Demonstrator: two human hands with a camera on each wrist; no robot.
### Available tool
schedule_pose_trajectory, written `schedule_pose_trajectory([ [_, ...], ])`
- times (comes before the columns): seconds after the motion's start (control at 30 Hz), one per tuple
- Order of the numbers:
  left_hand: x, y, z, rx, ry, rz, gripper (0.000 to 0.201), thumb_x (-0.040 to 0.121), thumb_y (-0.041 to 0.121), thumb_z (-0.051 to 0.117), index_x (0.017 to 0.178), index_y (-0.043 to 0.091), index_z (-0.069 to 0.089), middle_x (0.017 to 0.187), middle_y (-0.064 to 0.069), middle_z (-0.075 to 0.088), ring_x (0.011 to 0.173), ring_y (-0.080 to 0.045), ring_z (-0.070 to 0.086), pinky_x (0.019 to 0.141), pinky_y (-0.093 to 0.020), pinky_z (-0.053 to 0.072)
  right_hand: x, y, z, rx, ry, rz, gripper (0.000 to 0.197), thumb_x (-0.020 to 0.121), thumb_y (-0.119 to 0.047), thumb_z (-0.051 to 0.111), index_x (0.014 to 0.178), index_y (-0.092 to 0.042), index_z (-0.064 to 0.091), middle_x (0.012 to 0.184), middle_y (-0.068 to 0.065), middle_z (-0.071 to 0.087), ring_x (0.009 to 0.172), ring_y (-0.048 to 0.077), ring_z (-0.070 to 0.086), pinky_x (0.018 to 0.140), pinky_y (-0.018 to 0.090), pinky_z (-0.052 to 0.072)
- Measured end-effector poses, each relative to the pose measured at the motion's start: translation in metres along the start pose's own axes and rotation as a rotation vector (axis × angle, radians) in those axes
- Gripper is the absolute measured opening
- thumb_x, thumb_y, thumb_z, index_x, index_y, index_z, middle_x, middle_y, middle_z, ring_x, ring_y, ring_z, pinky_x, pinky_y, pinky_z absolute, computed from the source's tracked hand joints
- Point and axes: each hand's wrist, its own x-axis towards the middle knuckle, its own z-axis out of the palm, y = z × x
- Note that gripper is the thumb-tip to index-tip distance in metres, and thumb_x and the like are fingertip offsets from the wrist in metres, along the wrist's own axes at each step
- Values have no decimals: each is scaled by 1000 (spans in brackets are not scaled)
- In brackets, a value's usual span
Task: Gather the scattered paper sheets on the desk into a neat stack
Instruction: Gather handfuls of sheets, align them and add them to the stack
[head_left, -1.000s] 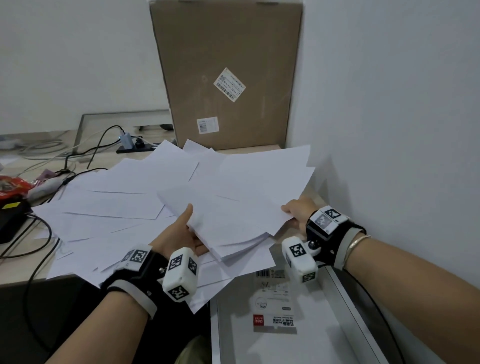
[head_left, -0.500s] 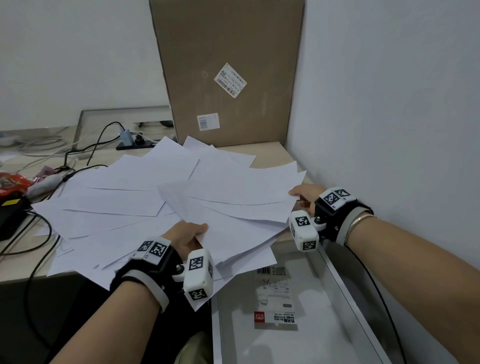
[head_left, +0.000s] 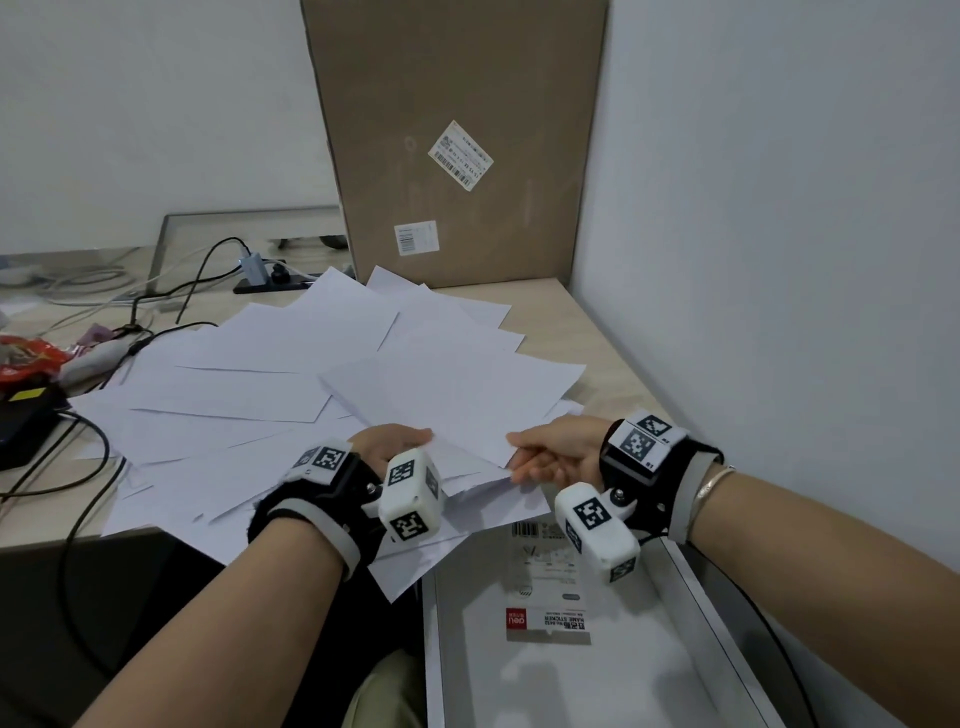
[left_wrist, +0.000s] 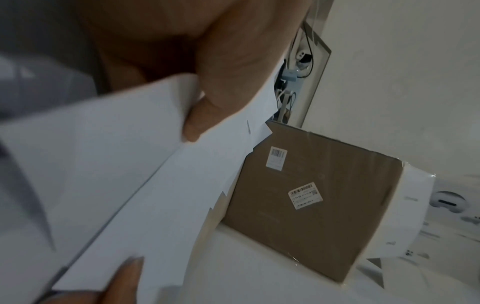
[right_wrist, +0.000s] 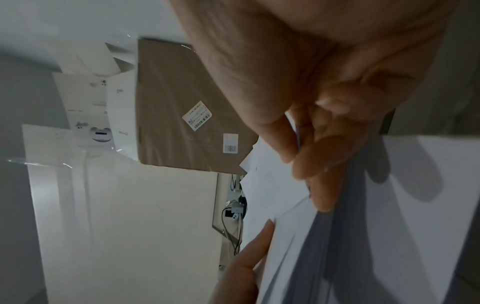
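A loose bundle of paper sheets (head_left: 457, 410) is held just above the desk (head_left: 587, 332), pinched at its near edge by the left hand (head_left: 387, 447) and right hand (head_left: 558, 452), seemingly so the edges can be squared. More sheets (head_left: 234, 395) lie fanned across the desk to the left, before a cardboard box (head_left: 457, 135).

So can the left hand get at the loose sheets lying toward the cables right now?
Probably not as things stand: the left hand is gripping the near edge of the gathered bundle. The way to the loose sheets looks free; nothing lies on them.
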Motion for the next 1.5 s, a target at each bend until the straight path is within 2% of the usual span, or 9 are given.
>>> schedule_pose_trajectory([
  [0.17,18,-12,0,-66,-16,-1,78,77,37,74,138,-3,43,133,-23,53,111,-42,58,93,-49,47,-14,6,-19,18,126,-36,57,79,-60,62,77,-4,57,74,15,72,41,10,61,32,14,38],
  [0.37,0,-10,24,-196,-57,110,34,92,33,61,98,0,64,65,-12,68,51,-26,65,46,-29,50,-21,-2,-26,335,-58,-263,65,65,-54,75,111,-10,61,112,11,67,101,25,66,90,35,54],
  [0.6,-4,-6,37,-331,-175,67,34,88,19,66,114,-2,59,101,-15,70,93,-28,67,73,-40,60,-3,-11,-24,652,181,-514,33,92,4,54,125,3,55,124,19,61,85,28,65,67,41,53],
  [0.83,-9,25,-9,74,105,166,30,89,35,64,79,7,60,61,-3,68,46,-9,62,39,-14,42,-3,-10,-53,522,350,-609,25,89,2,61,114,3,61,118,22,64,101,34,64,93,51,49],
  [0.97,2,52,-49,5,516,490,74,75,43,77,132,9,45,133,-14,51,119,-28,53,96,-42,44,-12,-16,-65,412,361,-701,29,88,3,61,116,5,61,114,23,64,95,32,64,96,49,49],
  [1.07,7,62,-59,23,383,437,100,79,43,74,152,17,11,156,-8,23,141,-26,30,112,-46,26,-20,-26,-70,350,328,-765,33,86,2,62,119,4,60,106,12,67,90,23,66,85,35,55],
  [1.23,10,62,-53,-55,194,592,40,88,21,67,124,7,59,126,-11,63,101,-23,64,74,-28,49,-23,-41,-73,288,250,-855,40,80,-4,71,119,1,60,118,18,65,106,29,63,102,44,46],
  [1.33,7,57,-53,-176,203,669,36,87,12,67,121,2,61,120,-13,66,100,-24,66,72,-27,52,-18,-38,-79,277,147,-865,84,47,-31,93,119,-2,62,118,15,67,108,27,65,93,38,53],
  [1.5,-8,57,-53,-122,79,758,37,87,5,63,123,8,59,114,-3,70,91,-10,71,65,-15,54,-11,-29,-83,278,61,-861,97,39,-36,95,124,-9,59,119,9,68,110,25,65,88,38,55],
])
